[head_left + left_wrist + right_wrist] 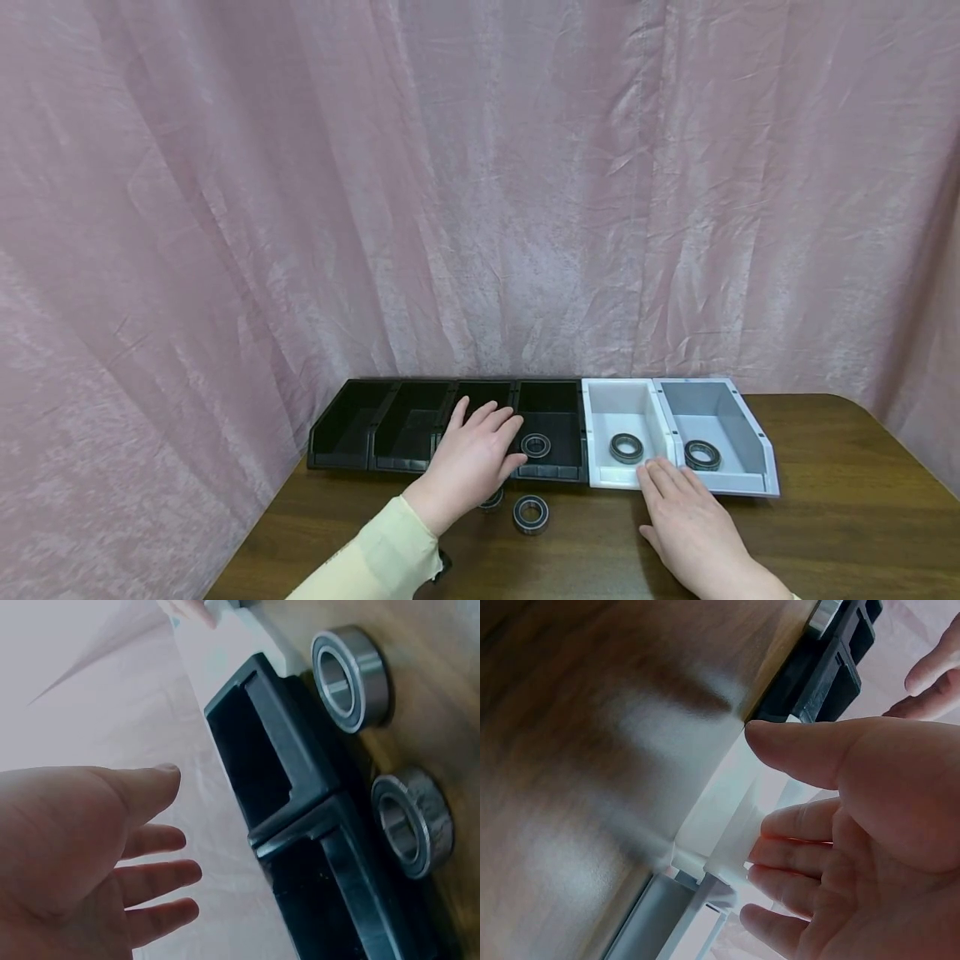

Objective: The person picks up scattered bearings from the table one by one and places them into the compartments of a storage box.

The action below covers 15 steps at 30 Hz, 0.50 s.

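My left hand [472, 460] hovers over the black bins [411, 463] with its fingers spread and nothing held. Beside its fingertips, a ball bearing [536, 446] lies in the rightmost black bin. My right hand [692, 525], fingers extended, is at the front edge of the white bin [626, 385] and the grey bin [738, 483]; its palm looks bare in the right wrist view. One bearing [626, 448] lies in the white bin, another [702, 456] in the grey one. On the table, a bearing [351, 679] and a second bearing [412, 823] stand before the black bins.
Several bins stand side by side in a row along the back of the brown wooden table [840, 475]. Behind them hangs a pink curtain [510, 192]. A small dark object [444, 567] shows partly beside the left sleeve [382, 550].
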Each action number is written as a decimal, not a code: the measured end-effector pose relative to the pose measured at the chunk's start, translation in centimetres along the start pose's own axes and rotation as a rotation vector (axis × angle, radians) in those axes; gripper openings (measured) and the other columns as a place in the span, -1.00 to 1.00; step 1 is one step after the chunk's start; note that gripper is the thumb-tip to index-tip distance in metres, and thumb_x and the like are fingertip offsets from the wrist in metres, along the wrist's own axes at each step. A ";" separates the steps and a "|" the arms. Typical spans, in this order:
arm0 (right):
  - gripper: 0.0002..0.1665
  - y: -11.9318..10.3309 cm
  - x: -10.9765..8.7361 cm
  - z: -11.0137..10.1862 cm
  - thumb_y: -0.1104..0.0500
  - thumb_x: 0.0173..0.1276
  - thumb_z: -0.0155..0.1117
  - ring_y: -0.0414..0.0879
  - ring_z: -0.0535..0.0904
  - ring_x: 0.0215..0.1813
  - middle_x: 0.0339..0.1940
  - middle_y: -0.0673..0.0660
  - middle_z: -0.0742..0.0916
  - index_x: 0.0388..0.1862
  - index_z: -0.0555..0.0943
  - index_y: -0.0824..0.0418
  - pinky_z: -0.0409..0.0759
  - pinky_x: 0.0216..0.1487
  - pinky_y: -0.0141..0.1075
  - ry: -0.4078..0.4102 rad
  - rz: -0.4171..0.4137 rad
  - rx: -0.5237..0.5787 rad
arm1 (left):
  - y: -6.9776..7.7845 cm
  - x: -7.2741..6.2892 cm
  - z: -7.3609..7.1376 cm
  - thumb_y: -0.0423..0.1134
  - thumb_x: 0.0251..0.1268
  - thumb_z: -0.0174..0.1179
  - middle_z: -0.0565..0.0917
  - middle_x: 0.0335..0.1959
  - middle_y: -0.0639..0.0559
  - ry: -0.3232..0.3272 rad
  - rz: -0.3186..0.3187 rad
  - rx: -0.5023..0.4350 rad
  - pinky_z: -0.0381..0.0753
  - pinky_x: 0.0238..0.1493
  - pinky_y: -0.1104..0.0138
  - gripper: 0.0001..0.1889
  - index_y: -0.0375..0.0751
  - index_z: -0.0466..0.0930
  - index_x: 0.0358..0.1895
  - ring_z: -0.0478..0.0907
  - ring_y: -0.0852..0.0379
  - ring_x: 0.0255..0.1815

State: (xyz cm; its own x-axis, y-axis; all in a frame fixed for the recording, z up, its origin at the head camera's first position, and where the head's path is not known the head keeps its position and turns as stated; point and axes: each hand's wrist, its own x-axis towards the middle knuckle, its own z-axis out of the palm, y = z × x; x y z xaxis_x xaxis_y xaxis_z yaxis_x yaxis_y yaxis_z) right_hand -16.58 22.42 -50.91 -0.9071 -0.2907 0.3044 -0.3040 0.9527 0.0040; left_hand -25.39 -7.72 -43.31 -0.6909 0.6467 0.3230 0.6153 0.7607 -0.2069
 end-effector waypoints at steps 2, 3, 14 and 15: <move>-0.14 0.0 0.0 0.0 0.07 0.27 0.73 0.37 0.56 0.49 0.41 0.43 0.67 0.40 0.60 0.50 0.46 0.51 0.28 0.003 -0.002 0.001 | 0.3 -0.2 0.2 0.13 0.60 0.35 0.67 0.46 -0.04 -0.011 0.009 -0.013 0.28 0.61 -0.31 -0.45 -0.07 0.66 0.46 0.53 -0.13 0.55; -0.14 0.1 0.0 0.1 0.07 0.27 0.73 0.37 0.56 0.48 0.40 0.44 0.67 0.40 0.59 0.50 0.47 0.51 0.29 0.001 -0.002 -0.003 | 0.5 -0.3 0.3 0.13 0.60 0.35 0.66 0.46 -0.04 -0.020 0.014 -0.016 0.27 0.61 -0.31 -0.45 -0.07 0.66 0.46 0.53 -0.12 0.55; -0.13 0.1 0.0 0.2 0.07 0.22 0.75 0.36 0.58 0.47 0.39 0.43 0.68 0.38 0.61 0.50 0.48 0.50 0.28 0.026 -0.007 0.001 | 1.6 -1.2 0.7 0.14 0.59 0.36 0.70 0.40 0.02 -0.056 0.074 -0.008 0.36 0.59 -0.25 -0.46 -0.03 0.67 0.45 0.59 -0.04 0.46; -0.13 0.1 0.0 0.2 0.08 0.22 0.76 0.36 0.58 0.47 0.38 0.43 0.68 0.37 0.61 0.50 0.48 0.50 0.27 0.032 -0.009 0.001 | 1.7 -1.3 0.7 0.14 0.58 0.37 0.71 0.40 0.03 -0.057 0.080 -0.008 0.37 0.58 -0.24 -0.46 -0.02 0.68 0.44 0.59 -0.03 0.45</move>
State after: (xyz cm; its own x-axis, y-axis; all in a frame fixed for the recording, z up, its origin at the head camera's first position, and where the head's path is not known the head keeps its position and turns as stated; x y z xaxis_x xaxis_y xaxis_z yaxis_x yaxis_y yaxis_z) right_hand -16.64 22.46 -51.11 -0.8944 -0.2962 0.3352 -0.3122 0.9500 0.0063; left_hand -23.73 -7.20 -44.76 -0.6601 0.7074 0.2526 0.6721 0.7064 -0.2219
